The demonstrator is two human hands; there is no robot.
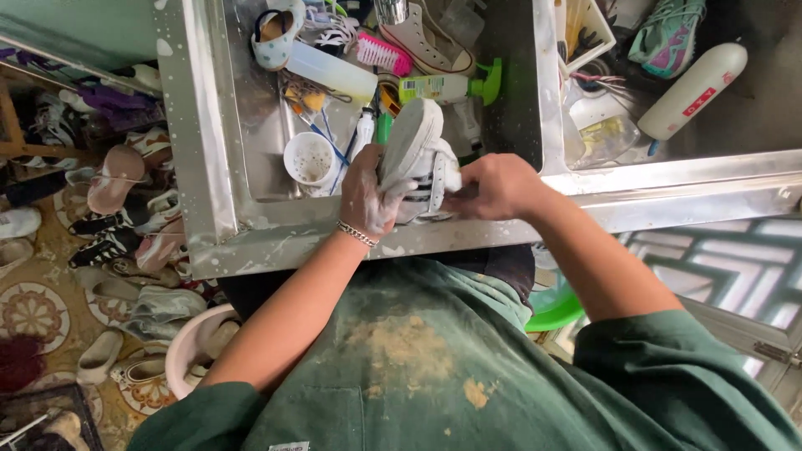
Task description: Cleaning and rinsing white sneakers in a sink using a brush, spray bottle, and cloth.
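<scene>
A white sneaker (418, 146), sole turned up and to the left, is held over the front rim of a steel sink (251, 242). My left hand (368, 192), soapy and with a bracelet on the wrist, grips the sneaker's side. My right hand (494, 187) is closed on the sneaker's heel end from the right. Both forearms come up from a green, stained apron (401, 367).
The sink basin holds a white cup (309, 159), a pink brush (383, 52), a green spray bottle (447, 86), a plastic bottle (330, 71) and other sneakers. A white cylinder bottle (692, 90) lies right. Many shoes cover the patterned floor at left, with a pink basin (188, 351).
</scene>
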